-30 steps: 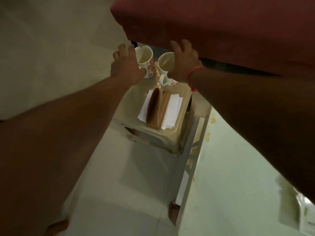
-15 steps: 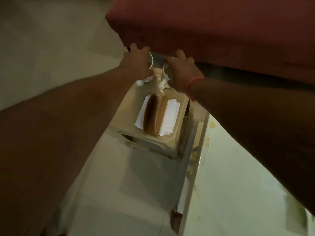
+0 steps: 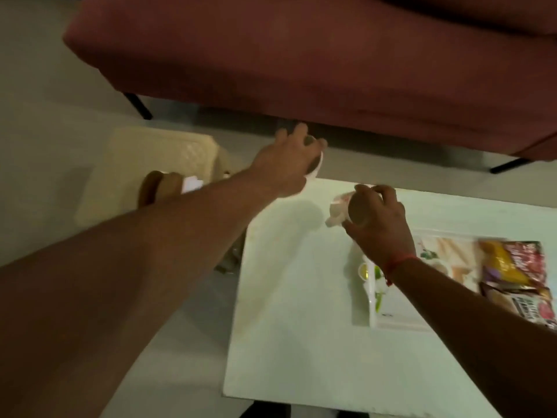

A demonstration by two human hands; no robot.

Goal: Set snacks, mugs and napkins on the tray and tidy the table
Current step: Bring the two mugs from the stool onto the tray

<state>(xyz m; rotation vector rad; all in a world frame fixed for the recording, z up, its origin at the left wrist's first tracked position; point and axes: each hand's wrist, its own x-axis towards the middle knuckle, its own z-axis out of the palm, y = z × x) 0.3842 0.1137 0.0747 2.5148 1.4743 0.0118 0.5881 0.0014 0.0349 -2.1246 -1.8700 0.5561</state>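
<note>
My left hand (image 3: 286,164) grips a white mug (image 3: 315,167) above the far left corner of the white table (image 3: 301,297). My right hand (image 3: 379,218) holds a second white mug with red flowers (image 3: 346,208), tilted on its side, over the table just left of the tray. The white printed tray (image 3: 394,318) lies at the table's right side with several snack packets (image 3: 512,273) on it. A brown napkin holder (image 3: 156,185) with white napkins (image 3: 191,184) stands on a cream plastic stool (image 3: 150,152) to the left, partly hidden by my left arm.
A dark red sofa (image 3: 301,61) with black legs runs along the far side, close behind the table and stool. Pale tiled floor (image 3: 36,131) surrounds the stool and the table's left edge.
Both hands closed on the mugs on the stool, lifted them and carried them right, over the table. The view swung right, bringing the tray and snack packets in.
</note>
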